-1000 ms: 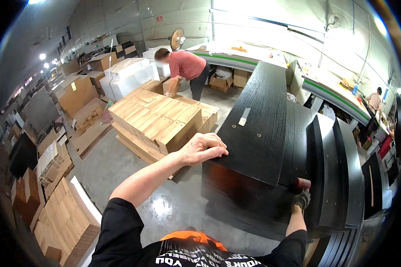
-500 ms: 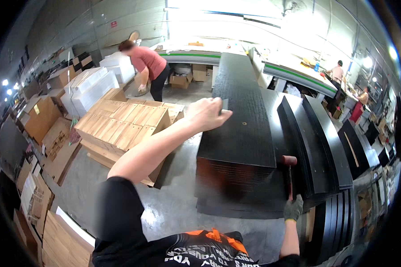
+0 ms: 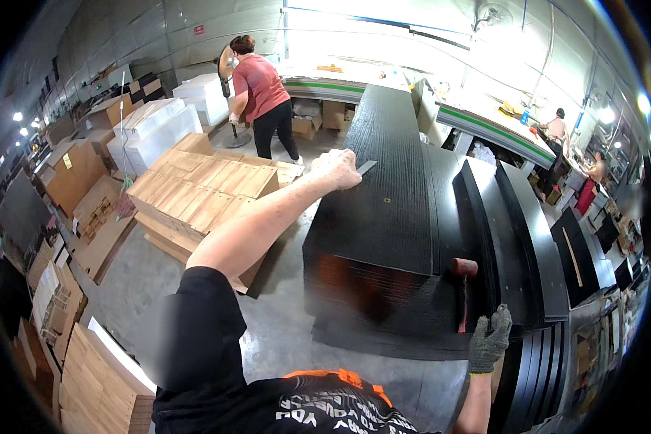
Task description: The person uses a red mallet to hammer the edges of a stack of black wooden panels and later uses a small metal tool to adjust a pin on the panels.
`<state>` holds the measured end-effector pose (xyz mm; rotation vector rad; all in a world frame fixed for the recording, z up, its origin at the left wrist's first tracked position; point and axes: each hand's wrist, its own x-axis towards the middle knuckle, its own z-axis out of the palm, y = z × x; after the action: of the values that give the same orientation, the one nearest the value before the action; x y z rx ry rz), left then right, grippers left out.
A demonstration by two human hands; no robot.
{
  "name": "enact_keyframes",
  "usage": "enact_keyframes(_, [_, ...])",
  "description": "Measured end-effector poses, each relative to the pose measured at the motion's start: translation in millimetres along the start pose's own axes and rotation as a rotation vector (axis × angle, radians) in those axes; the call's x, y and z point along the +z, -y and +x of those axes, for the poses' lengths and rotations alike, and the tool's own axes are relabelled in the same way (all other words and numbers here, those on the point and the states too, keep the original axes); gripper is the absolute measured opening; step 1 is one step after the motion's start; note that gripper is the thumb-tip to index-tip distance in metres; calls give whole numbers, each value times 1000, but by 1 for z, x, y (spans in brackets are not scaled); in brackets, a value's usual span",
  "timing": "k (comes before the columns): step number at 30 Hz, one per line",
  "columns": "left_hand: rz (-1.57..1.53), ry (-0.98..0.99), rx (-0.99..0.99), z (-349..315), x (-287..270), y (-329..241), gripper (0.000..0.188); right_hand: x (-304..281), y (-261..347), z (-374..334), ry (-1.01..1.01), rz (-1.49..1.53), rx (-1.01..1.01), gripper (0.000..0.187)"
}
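Observation:
My bare left hand [image 3: 338, 170] is closed on a small flat grey strip [image 3: 367, 168], whose end sticks out past the fingers. It is over the left edge of a tall stack of black wood-grain panels [image 3: 383, 217]; whether the strip touches the top panel I cannot tell. A small round mark shows on that panel. To the right of the stack, a mallet [image 3: 464, 269] with a reddish-brown head and red handle lies on a lower black surface. My right hand [image 3: 490, 338], in a grey glove, is just right of the handle's near end, fingers apart and holding nothing.
Light wood blocks [image 3: 202, 181] are piled at left. More black panels [image 3: 532, 246] stand in stacks at right. Beyond, a person in a red shirt [image 3: 262, 87] stands by a pedestal fan [image 3: 226, 69]. White-topped workbenches [image 3: 492, 126] line the back, with other people at far right.
My right hand has let go of the mallet and moved slightly right, its fingers opening. My left hand stays at the panel's edge. The person in red has straightened up from bending.

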<state>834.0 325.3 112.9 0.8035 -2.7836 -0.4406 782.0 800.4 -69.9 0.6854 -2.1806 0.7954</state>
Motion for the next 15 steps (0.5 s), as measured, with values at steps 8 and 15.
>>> enact_keyframes(8, [-145,-18,-20,3,-1,5,29,-7,63,38,-5,248,-87,37])
enact_keyframes(15, [-999,332,536,-148,-11,-165,19,-36,77,64,142,1281,363,54])
